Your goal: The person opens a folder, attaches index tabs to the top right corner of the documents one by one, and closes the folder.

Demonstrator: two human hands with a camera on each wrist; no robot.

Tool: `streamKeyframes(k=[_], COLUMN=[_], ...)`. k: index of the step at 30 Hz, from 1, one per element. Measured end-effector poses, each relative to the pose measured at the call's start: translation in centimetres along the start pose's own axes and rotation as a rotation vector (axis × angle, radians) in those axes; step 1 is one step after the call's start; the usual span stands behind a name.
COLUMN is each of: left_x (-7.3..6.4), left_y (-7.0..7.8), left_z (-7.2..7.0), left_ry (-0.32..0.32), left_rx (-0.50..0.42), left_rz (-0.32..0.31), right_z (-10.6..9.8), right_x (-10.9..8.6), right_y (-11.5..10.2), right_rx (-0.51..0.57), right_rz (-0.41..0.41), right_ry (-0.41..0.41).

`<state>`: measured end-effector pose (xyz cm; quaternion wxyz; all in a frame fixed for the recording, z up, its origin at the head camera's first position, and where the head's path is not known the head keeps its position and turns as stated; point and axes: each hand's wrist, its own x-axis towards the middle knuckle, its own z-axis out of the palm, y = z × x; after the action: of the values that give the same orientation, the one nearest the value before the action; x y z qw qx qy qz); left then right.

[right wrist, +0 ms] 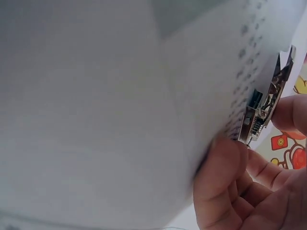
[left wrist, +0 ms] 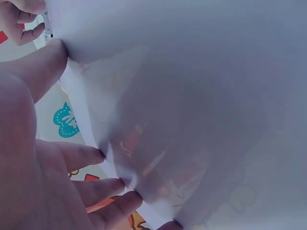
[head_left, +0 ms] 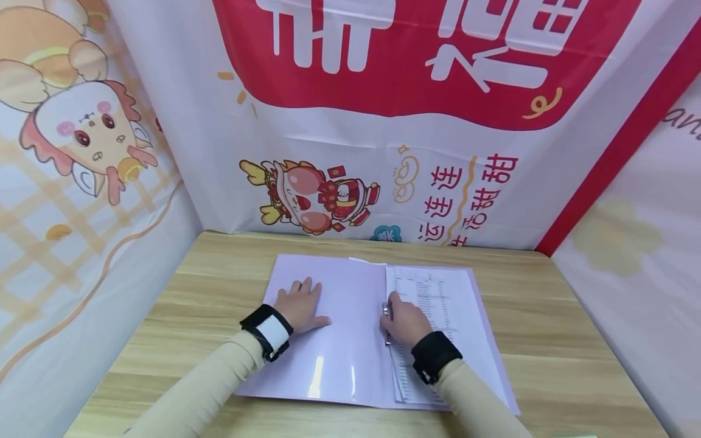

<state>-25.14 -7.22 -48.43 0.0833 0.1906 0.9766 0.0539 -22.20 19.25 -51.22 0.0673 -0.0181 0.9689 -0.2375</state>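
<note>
A pale purple folder lies spread flat on the wooden table. My left hand rests on its left cover with fingers straight and spread. On the right side lies a stack of printed sheets, along whose inner edge runs a metal clip. My right hand grips this clip near the fold, fingers curled, a fingertip against its outer side and another finger bent over the paper. Part of the clip is hidden behind the hand in the head view. The left wrist view shows the left fingertips pressed on the smooth cover.
The wooden table extends around the folder on both sides. Behind it hangs a red and white printed cloth, with patterned cloth at the left and more at the right. A pale green edge shows at the bottom right.
</note>
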Motion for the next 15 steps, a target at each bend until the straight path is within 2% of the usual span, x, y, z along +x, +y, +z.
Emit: streamKeyframes(k=[4,8,11,15], left_x=[-0.7,-1.8,-2.6,-3.6], left_y=[-0.8,-1.6,-2.3,-2.9], left_z=[0.6,0.8,0.9,1.0], left_ry=[0.01,0.014,0.002,-0.025], left_rx=[0.003,-0.012,-0.011,-0.027], left_rz=[0.007,0.035,0.038,0.032], right_z=[0.3,0.8,1.0,1.2], right_x=[-0.4,-1.3,-2.0,-2.8], right_y=[-0.4,-1.0,-1.5,-2.1], right_rx=[0.017,0.018,0.028,0.064], right_rz=[-0.018,-0.082,-0.14,-0.155], right_ry=[-0.022,-0.016,-0.022,-0.067])
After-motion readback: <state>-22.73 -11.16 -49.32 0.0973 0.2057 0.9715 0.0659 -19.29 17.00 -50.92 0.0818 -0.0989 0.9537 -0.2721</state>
